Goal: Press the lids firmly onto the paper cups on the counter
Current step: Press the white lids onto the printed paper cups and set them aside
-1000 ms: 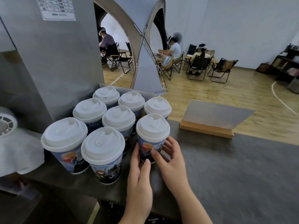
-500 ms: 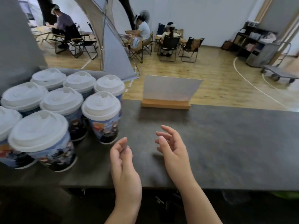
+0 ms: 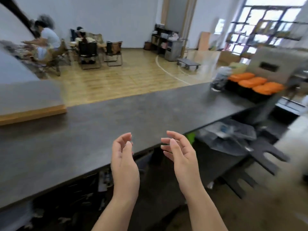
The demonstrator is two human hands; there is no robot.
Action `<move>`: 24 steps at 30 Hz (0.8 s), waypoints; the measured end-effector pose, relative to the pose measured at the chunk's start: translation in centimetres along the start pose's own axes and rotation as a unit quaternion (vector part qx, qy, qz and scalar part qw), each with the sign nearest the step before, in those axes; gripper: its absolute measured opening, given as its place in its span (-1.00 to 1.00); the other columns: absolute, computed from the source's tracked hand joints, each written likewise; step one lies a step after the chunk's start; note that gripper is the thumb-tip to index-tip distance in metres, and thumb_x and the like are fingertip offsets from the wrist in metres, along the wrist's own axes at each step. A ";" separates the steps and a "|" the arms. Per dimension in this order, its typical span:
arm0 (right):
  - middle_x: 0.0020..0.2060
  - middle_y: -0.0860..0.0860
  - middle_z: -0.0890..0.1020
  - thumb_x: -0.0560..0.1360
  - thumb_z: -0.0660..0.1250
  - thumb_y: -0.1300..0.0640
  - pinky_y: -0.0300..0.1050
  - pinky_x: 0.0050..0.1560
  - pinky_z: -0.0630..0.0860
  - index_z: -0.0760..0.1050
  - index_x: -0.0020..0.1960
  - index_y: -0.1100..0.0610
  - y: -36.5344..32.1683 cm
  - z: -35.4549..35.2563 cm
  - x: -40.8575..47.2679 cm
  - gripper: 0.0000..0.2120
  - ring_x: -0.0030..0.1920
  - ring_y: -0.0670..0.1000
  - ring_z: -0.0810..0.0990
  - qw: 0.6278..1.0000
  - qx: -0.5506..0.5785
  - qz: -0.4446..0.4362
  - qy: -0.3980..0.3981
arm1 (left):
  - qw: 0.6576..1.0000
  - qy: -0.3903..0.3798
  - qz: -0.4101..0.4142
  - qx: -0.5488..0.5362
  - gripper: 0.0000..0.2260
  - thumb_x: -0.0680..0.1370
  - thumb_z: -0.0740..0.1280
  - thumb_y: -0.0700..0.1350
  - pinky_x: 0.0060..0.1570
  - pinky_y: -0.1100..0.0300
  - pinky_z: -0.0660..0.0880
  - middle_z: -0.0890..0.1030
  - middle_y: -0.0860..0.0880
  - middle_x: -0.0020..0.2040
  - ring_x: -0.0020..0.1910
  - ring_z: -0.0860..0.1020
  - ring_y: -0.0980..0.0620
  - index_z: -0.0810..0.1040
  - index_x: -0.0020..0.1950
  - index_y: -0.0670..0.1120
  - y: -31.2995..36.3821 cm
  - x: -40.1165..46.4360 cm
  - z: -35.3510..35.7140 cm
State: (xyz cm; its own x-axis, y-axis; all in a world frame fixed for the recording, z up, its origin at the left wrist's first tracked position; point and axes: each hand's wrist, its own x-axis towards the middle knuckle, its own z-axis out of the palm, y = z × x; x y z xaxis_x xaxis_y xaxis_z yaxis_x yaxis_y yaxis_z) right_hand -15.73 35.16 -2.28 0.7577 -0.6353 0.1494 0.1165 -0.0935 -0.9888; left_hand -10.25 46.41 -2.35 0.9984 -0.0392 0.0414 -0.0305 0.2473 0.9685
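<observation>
Wooden flooring (image 3: 126, 77) is stretching away behind the dark counter (image 3: 100, 127), with people sitting on folding chairs (image 3: 90, 54) at the far left and shelves (image 3: 166, 40) standing against the far wall. I am seeing both hands hovering over the counter's near edge, touching nothing. My left hand (image 3: 124, 162) is hanging with fingers loosely curled and the palm turning inward, holding nothing. My right hand (image 3: 181, 155) is mirroring it, fingers relaxed and slightly spread, also holding nothing. The 2 hands are staying apart, palms facing each other. No cups or lids are showing in this view, so I cannot tell where they are sitting. At the far right, 4 orange-lidded containers (image 3: 255, 84) are resting on the counter, blurred. A wooden board (image 3: 31, 112) is lying at the left edge.
</observation>
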 end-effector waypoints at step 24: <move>-0.06 -0.02 0.72 0.66 0.18 0.18 -0.11 0.09 0.61 0.57 0.15 0.01 4.4 -32.1 10.5 -0.78 -0.03 -0.02 0.69 0.986 0.027 0.052 0.156 | 0.991 -0.124 -0.040 0.019 -0.73 0.71 0.11 -0.15 0.02 0.25 0.45 0.65 0.02 0.02 0.07 0.58 0.10 0.61 0.04 -0.01 -9.7 -2.7 31.7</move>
State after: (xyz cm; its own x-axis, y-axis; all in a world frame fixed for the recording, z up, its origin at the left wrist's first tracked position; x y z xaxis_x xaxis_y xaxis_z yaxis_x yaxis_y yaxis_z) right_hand -27.89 3.43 -5.12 0.5333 -0.8453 0.0314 0.0888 0.0190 -0.9959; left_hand -14.17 13.46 -4.04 0.9550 -0.2960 0.0181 0.0423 0.1963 0.9796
